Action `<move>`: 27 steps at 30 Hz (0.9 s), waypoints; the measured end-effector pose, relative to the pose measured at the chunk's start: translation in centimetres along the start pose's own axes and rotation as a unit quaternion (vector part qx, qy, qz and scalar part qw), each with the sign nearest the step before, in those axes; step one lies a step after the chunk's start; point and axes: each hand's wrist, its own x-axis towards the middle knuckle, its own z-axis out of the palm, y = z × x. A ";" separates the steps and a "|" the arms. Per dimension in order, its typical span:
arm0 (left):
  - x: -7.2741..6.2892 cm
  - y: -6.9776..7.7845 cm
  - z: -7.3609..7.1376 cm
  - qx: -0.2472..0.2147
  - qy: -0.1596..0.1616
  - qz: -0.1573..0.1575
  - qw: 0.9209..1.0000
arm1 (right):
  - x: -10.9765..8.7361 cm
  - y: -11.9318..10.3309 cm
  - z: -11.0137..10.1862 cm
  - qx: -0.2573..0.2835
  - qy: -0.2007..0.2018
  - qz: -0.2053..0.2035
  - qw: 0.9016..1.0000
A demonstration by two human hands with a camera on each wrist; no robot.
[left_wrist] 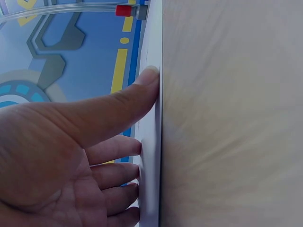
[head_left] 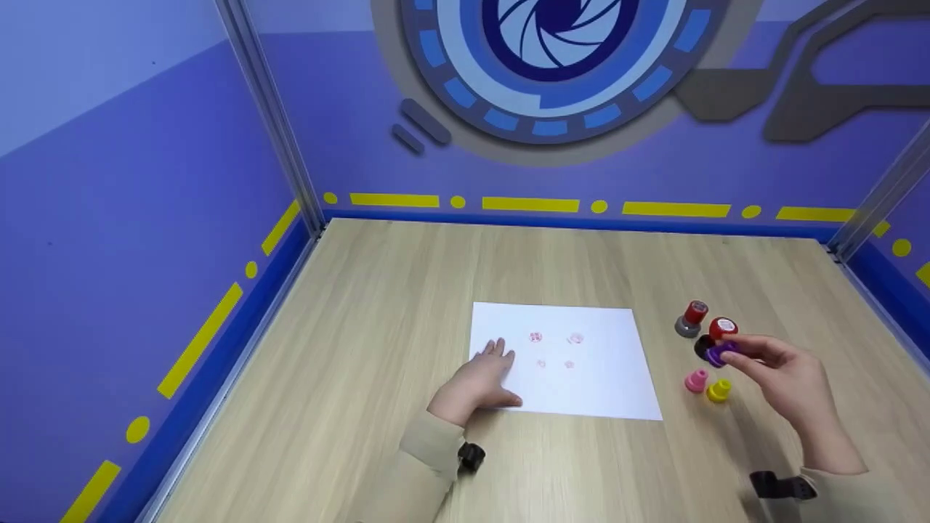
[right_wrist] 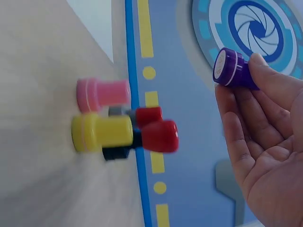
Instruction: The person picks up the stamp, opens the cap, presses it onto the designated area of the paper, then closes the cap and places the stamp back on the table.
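My left hand (head_left: 479, 381) rests with spread fingers on the left part of a white sheet of paper (head_left: 607, 388). In the left wrist view, its thumb (left_wrist: 120, 106) touches the sheet near the edge. Several faint reddish stamp prints (head_left: 535, 337) show in the middle of the paper. To the right of the sheet, my right hand (head_left: 792, 381) pinches a purple stamp (right_wrist: 229, 68) between thumb and fingers. The stamp is held in the air, its round printing face showing in the right wrist view. A pink stamp (head_left: 696, 380) and a yellow stamp (head_left: 719, 391) stand on the table below it.
Behind the pink and yellow stamps stand a red stamp with a grey base (head_left: 691, 319) and a red-topped stamp with a black base (head_left: 724, 327), partly hidden by the purple one. Printed panels (head_left: 407, 178) wall the wooden table (head_left: 378, 305) at the back and sides.
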 end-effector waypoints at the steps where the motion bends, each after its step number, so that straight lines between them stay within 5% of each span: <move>1: 0.0 0.0 0.0 0.001 -0.001 0.000 1.000 | 0.0 -0.2 0.3 0.011 -0.004 -0.007 1.000; 7: 0.1 0.0 0.0 0.007 -0.001 -0.003 1.000 | -0.2 -1.5 2.6 0.039 -0.024 -0.046 0.998; 19: 0.0 0.3 0.0 0.009 0.020 -0.003 1.000 | 0.1 -3.5 7.2 0.111 -0.054 -0.062 0.990; 27: -0.1 0.5 0.0 0.012 0.021 -0.014 1.000 | 0.0 -4.6 9.5 0.104 -0.074 -0.069 0.989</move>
